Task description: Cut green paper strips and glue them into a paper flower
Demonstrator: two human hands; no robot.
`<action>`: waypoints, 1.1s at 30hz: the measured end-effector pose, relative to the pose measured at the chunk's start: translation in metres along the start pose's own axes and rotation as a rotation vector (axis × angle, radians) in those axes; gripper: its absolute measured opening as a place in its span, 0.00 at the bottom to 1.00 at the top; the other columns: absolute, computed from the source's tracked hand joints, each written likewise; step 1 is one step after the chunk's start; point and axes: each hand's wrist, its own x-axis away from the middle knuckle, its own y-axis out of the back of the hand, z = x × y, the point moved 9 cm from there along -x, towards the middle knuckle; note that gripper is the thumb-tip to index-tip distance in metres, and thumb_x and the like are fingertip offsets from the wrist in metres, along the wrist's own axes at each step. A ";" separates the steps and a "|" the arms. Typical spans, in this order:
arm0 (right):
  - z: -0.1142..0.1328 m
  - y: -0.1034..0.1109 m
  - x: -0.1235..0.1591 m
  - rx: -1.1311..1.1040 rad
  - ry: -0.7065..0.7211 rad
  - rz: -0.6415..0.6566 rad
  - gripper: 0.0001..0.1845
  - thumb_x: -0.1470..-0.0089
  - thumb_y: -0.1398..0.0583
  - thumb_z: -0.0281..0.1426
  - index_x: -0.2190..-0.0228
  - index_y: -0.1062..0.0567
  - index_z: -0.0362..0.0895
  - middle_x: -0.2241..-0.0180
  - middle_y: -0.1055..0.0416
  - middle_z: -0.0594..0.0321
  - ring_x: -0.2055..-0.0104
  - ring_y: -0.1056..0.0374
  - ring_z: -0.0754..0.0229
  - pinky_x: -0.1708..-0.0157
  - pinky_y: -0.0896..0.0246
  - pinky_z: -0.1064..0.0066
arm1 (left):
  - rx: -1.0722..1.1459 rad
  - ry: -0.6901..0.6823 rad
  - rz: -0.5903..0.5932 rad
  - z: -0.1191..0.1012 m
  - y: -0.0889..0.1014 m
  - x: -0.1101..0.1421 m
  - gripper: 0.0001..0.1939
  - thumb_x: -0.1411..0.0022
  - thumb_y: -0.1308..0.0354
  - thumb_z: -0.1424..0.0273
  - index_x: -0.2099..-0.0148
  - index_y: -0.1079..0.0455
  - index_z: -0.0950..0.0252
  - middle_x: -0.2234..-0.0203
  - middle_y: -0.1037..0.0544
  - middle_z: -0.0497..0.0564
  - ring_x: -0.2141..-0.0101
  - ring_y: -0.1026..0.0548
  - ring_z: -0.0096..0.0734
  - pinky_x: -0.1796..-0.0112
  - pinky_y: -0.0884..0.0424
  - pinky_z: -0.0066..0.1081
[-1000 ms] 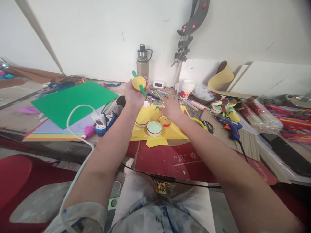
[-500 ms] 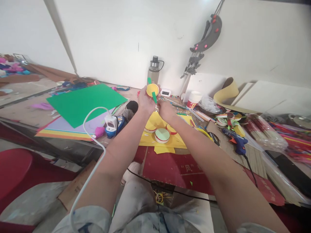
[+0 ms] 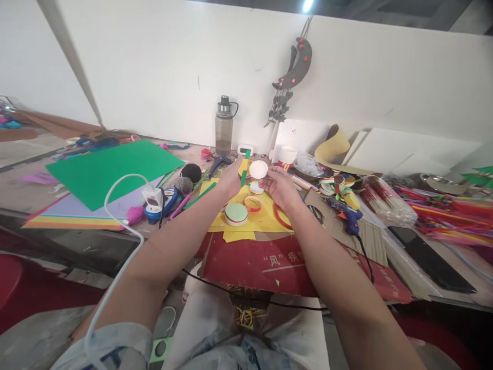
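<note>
My left hand (image 3: pixel 232 181) is closed on a small yellow round piece with a green paper strip (image 3: pixel 245 165) sticking out of it. Right beside it, my right hand (image 3: pixel 280 187) grips a white round disc (image 3: pixel 258 169) by its edge, turned so its white face shows. Both hands hover over a yellow paper sheet (image 3: pixel 265 220) on the table. On that sheet lie a green-topped round lid (image 3: pixel 236 214) and a red-edged paper ring (image 3: pixel 253 203).
A large green sheet (image 3: pixel 111 168) lies at the left, and a white cable runs to a glue gun (image 3: pixel 158 198). A water bottle (image 3: pixel 224 126) stands by the wall. A blue glue gun (image 3: pixel 345 215), bundled sticks (image 3: pixel 385 199), a phone (image 3: pixel 427 257) and craft scraps fill the right side.
My right hand came up from the table to meet the left and now grips a white disc. The left hand lowered slightly with the yellow piece. The camera shifted.
</note>
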 end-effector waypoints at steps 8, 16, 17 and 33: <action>0.004 0.013 -0.006 0.018 0.020 -0.073 0.14 0.43 0.29 0.34 0.65 0.29 0.47 0.74 0.23 0.71 0.76 0.28 0.69 0.74 0.26 0.78 | 0.012 0.057 0.080 0.008 -0.010 0.003 0.18 0.24 0.46 0.59 0.61 0.25 0.67 0.73 0.18 0.51 0.74 0.20 0.27 0.69 0.22 0.25; 0.000 0.016 -0.008 0.073 -0.011 -0.073 0.10 0.41 0.36 0.29 0.57 0.28 0.49 0.76 0.29 0.73 0.80 0.36 0.69 0.81 0.40 0.79 | 0.032 0.088 0.086 0.009 -0.013 0.006 0.21 0.23 0.47 0.56 0.58 0.23 0.68 0.73 0.18 0.52 0.74 0.19 0.28 0.70 0.23 0.24; -0.001 0.015 -0.007 0.097 -0.027 -0.061 0.10 0.41 0.36 0.30 0.57 0.28 0.49 0.76 0.30 0.73 0.80 0.36 0.69 0.81 0.40 0.79 | 0.038 0.087 0.093 0.010 -0.013 0.005 0.21 0.24 0.46 0.56 0.58 0.23 0.68 0.73 0.18 0.52 0.75 0.20 0.27 0.69 0.22 0.25; 0.037 0.003 0.005 0.682 0.532 -0.110 0.32 0.51 0.29 0.40 0.45 0.27 0.51 0.44 0.29 0.55 0.60 0.27 0.58 0.54 0.24 0.57 | 0.003 -0.152 0.170 -0.008 -0.024 0.010 0.15 0.25 0.50 0.68 0.57 0.22 0.65 0.57 0.15 0.55 0.47 0.19 0.36 0.46 0.24 0.31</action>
